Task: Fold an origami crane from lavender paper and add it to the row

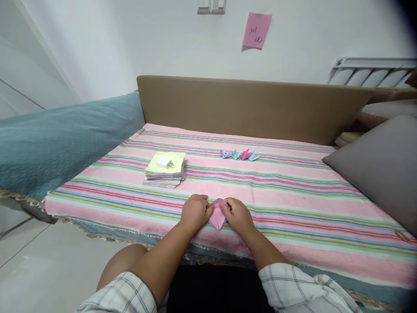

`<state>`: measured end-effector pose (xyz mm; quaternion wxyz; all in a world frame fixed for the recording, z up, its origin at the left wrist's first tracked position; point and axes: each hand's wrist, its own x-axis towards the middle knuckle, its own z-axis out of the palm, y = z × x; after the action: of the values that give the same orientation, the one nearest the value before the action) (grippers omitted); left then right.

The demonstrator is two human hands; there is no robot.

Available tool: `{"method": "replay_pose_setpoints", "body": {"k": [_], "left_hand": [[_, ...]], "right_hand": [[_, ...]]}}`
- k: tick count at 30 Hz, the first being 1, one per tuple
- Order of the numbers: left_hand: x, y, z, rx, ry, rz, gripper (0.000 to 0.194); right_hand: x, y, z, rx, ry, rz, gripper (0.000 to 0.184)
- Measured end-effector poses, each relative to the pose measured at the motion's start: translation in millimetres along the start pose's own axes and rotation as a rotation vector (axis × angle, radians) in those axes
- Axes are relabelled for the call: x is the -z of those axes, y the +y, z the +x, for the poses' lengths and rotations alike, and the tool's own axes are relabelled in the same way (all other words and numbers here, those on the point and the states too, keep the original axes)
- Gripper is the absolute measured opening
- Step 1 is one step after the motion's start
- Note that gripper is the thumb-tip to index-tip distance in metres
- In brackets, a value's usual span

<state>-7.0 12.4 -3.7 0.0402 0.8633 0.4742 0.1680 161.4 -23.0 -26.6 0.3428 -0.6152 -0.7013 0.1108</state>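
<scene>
A folded pink origami paper lies on the striped cloth near the seat's front edge, its pointed end towards me. My left hand is closed on its left side, thumb on the paper. On the right side my right hand pinches it with thumb and fingers. The paper's upper side corners are partly hidden under my fingers. Farther back stands a row of several folded paper cranes in lilac, light blue and deep pink.
A stack of square paper with a white plug adapter on top sits left of my hands. Grey cushion at right, blue-covered armrest at left, brown backrest behind. A pink note hangs on the wall.
</scene>
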Motion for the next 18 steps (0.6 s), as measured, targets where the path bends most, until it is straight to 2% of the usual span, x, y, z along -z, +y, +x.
{"method": "replay_pose_setpoints", "body": {"k": [18], "left_hand": [[-1.5,-0.3,-0.1,-0.021,0.019,0.017,0.037]], "right_hand": [[-0.7,-2.4,-2.4,-0.057,0.027,0.017,0.025]]}}
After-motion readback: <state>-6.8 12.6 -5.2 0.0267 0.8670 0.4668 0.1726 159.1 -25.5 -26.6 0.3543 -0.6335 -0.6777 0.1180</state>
